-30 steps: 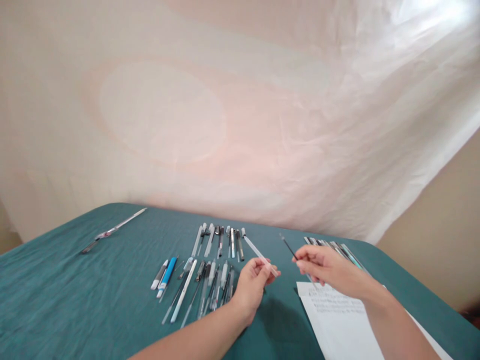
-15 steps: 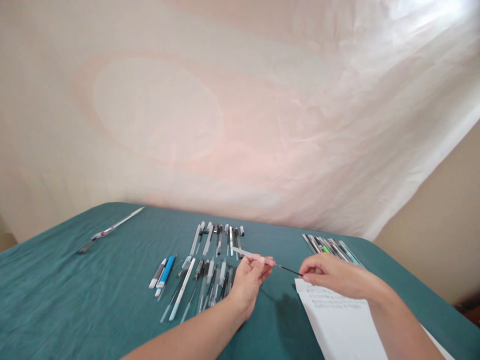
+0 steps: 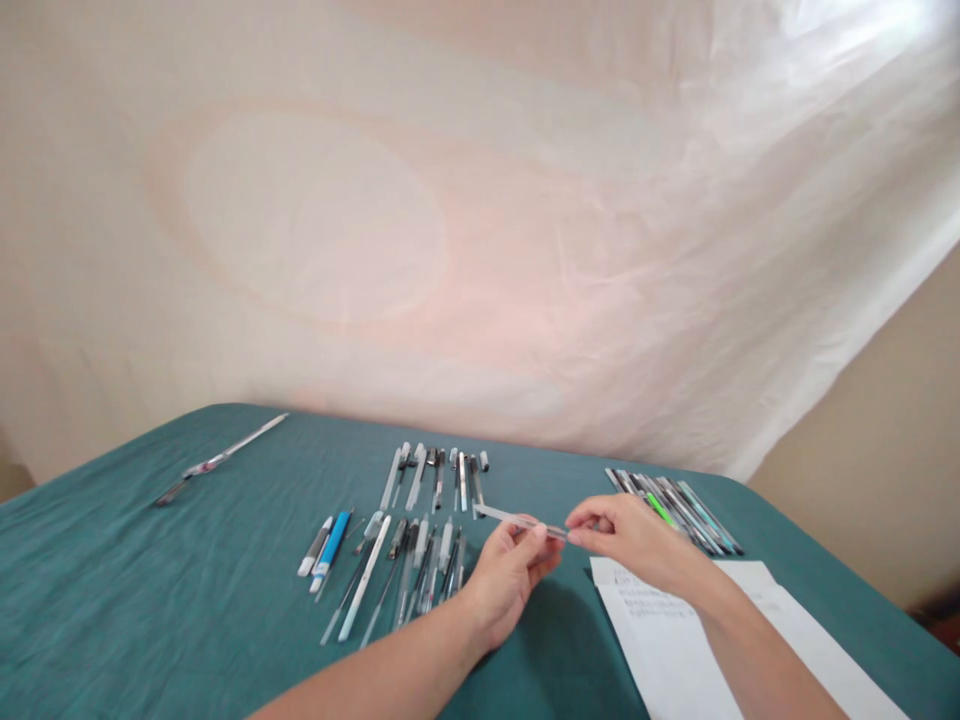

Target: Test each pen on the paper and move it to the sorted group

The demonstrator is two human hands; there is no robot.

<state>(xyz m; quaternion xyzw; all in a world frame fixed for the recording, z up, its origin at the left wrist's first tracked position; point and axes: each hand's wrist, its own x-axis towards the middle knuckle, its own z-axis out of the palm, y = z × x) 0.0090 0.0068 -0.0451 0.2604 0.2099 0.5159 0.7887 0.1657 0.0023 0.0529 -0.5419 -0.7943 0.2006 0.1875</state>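
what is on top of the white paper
Blurred lines of handwriting show near the far end of the white paper. The right forearm crosses over it, covering a strip; what is on that part cannot be seen.

I count one held barrel (image 3: pixel 496 515), one bright-blue pen (image 3: pixel 331 550), roughly ten rightmost pens (image 3: pixel 694 515)

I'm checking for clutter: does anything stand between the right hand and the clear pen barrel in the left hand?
Nothing visible does: the right hand is at one end of the pen barrel that the left hand holds. The paper lies below the right forearm, not between them.
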